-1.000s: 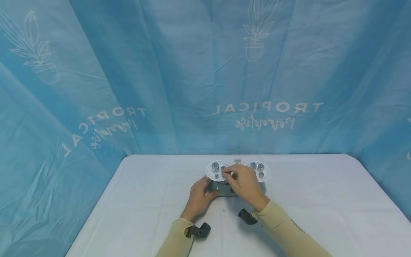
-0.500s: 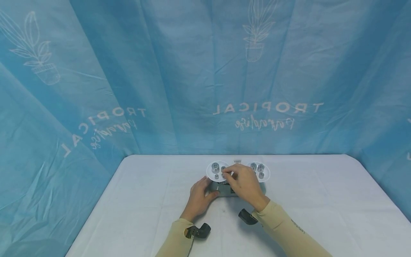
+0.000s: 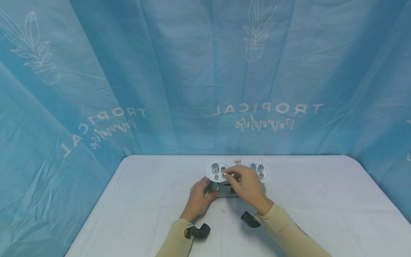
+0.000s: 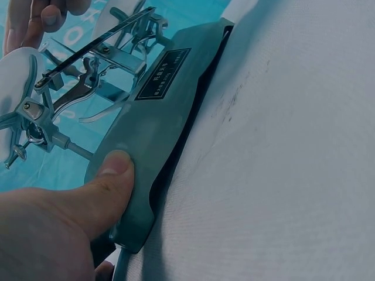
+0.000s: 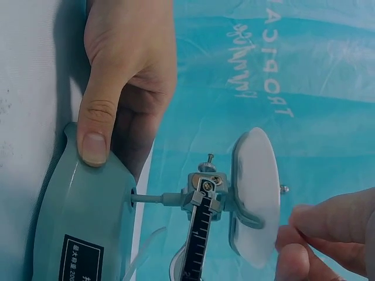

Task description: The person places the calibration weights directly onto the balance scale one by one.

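Note:
A grey-green balance scale (image 4: 161, 114) stands on the table with two white pans. My left hand (image 3: 199, 198) grips the left end of its base, thumb (image 4: 117, 164) on the front face. The left pan (image 3: 210, 174) carries several metal weights, the biggest weight (image 3: 215, 167) at the back left. My right hand (image 3: 248, 182) is at that pan's right rim, index finger and thumb close together beside a small weight (image 3: 223, 175). In the right wrist view the fingertips (image 5: 293, 257) show no weight between them. The right pan (image 3: 266, 174), partly behind my right hand, also bears weights.
A white cloth covers the table (image 3: 144, 200). Blue printed curtain (image 3: 192, 89) hangs along the back and sides. A small clear object (image 3: 237, 162) lies behind the scale. A ruled beam (image 5: 198, 237) runs between the pans. Black wrist mounts (image 3: 202, 231) sit below both hands.
My right hand has drawn slightly right, away from the left pan, and the small weight by its fingertips now shows more fully. The left hand has stayed on the base.

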`<act>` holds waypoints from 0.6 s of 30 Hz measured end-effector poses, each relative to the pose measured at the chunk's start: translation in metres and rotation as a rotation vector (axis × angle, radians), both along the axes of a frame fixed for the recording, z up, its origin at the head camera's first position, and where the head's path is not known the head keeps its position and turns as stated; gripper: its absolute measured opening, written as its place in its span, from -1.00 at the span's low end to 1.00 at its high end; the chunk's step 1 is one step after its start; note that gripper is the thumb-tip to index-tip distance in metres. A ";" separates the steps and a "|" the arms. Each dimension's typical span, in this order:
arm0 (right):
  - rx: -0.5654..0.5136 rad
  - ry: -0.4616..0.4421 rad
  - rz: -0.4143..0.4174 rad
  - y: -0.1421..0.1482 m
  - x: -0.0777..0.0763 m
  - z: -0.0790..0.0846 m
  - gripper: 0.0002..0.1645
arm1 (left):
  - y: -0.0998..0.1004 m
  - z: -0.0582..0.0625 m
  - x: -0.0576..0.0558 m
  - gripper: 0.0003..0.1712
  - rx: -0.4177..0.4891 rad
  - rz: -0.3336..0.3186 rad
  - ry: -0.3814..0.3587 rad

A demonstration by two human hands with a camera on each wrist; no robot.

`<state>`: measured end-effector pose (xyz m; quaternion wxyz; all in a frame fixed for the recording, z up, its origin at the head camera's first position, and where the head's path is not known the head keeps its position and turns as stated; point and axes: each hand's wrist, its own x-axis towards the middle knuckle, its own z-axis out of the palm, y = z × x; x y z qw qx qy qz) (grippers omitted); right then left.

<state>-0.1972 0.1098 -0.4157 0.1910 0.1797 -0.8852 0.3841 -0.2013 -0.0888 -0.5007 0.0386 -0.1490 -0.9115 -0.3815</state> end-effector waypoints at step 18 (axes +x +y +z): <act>0.007 0.037 -0.017 0.029 0.013 0.001 -0.87 | 0.001 0.002 0.003 -0.28 0.006 -0.002 -0.024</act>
